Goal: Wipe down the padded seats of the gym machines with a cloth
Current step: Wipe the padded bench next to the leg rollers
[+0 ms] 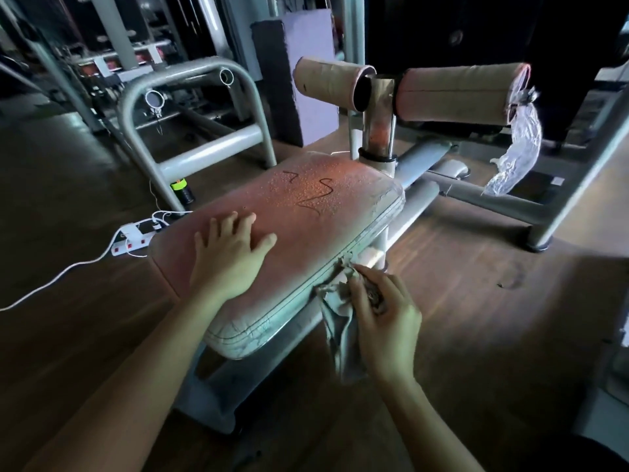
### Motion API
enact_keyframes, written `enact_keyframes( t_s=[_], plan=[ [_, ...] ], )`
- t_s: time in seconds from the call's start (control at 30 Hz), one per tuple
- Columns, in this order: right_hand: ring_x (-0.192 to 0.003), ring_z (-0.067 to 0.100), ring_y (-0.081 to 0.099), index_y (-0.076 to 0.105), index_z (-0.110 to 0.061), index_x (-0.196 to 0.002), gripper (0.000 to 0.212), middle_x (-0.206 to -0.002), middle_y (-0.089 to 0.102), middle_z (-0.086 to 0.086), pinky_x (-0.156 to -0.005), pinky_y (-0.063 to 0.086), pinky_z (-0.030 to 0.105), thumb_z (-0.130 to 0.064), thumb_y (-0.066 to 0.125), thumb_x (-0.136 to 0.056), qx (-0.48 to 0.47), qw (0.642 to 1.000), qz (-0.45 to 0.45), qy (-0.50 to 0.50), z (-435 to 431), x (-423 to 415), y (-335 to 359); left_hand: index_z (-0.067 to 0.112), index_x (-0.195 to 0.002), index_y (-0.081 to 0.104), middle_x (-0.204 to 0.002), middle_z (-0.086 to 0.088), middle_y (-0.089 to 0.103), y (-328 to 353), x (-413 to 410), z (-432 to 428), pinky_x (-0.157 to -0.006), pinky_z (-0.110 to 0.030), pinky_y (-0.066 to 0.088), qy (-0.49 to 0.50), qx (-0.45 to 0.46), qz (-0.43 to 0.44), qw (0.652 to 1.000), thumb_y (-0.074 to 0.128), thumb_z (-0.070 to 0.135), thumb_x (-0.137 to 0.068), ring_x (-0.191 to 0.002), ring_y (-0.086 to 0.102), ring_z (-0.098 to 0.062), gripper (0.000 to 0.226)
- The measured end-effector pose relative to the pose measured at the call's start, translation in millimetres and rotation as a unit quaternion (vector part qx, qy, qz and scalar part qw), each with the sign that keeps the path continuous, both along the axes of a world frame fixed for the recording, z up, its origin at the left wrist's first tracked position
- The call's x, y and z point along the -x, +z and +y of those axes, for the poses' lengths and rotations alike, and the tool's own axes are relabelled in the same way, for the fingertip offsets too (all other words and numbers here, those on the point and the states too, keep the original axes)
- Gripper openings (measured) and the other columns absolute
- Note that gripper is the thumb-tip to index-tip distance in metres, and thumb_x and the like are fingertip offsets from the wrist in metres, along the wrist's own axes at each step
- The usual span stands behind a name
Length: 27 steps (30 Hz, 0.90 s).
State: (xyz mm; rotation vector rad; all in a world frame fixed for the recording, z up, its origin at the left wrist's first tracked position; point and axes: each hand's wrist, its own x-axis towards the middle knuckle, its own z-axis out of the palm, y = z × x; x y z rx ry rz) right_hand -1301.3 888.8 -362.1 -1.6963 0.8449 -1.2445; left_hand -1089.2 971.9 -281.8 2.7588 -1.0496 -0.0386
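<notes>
- My left hand (pixel 228 258) lies flat on top of the seat (pixel 306 219), fingers straight and spread, holding nothing.
- My right hand (pixel 383 313) is curled tight around the cloth (pixel 335 330) and presses it on the seat's right side edge.
- The loose end of the cloth hangs down toward the floor (pixel 476 301).
- The seat is long. It runs from near me up and away to the right, toward two roller pads (pixel 452 93).
- Water drops sit on the far part of the seat.
</notes>
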Motion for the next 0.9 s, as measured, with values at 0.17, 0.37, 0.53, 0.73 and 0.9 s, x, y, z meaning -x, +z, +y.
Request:
enact_keyframes(
  t_s=[0.17,0.37,0.53,0.73,0.9],
  plan=[
    [-0.095,0.007,0.069,0.076,-0.025,-0.105,0.014,-0.100,0.072,-0.011,-0.088,0.056,0.039,-0.031,0.069,-0.096,-0.133,0.986,-0.077,-0.058,1,-33,4,0.030,-0.152,0.035,-0.162,-0.004,0.028,-3,-4,1,-0.123,-0.056,0.008,0.002,0.031,-0.010,0.999,0.036,0.061,-0.098,-0.153,0.017,-0.026,0.063],
    [-0.090,0.009,0.069,0.071,-0.032,-0.103,0.011,-0.098,0.070,-0.009,-0.083,0.058,0.038,-0.027,0.072,-0.094,-0.125,0.984,-0.108,-0.071,19,-43,-2,0.030,-0.151,0.036,-0.161,-0.004,0.029,-6,-6,-1,-0.123,-0.056,0.008,-0.002,0.044,-0.014,0.999,0.039,0.060,-0.098,-0.153,0.016,-0.026,0.061],
    [-0.090,0.008,0.069,0.074,-0.022,-0.098,0.010,-0.095,0.073,-0.007,-0.083,0.057,0.043,-0.029,0.073,-0.092,-0.092,0.988,-0.082,-0.092,-10,-43,-4,0.031,-0.150,0.037,-0.160,-0.004,0.030,-8,-8,-2,-0.123,-0.055,0.008,-0.005,0.057,-0.016,0.998,0.040,0.060,-0.098,-0.153,0.017,-0.026,0.060],
    [-0.086,0.011,0.069,0.073,-0.026,-0.096,0.006,-0.091,0.070,-0.010,-0.078,0.058,0.043,-0.031,0.073,-0.092,-0.086,0.992,-0.077,-0.057,13,-40,-4,0.032,-0.150,0.037,-0.160,-0.004,0.029,-6,-8,-2,-0.123,-0.054,0.006,-0.005,0.065,-0.011,0.998,0.040,0.060,-0.097,-0.152,0.017,-0.025,0.060],
    [-0.087,0.005,0.071,0.074,-0.024,-0.093,0.010,-0.094,0.075,-0.011,-0.081,0.060,0.043,-0.033,0.074,-0.091,-0.105,0.988,-0.055,-0.101,-27,-45,2,0.033,-0.150,0.037,-0.159,-0.004,0.028,-5,-8,-1,-0.123,-0.054,0.005,-0.004,0.069,-0.008,0.998,0.040,0.061,-0.096,-0.152,0.017,-0.026,0.061]
  ],
)
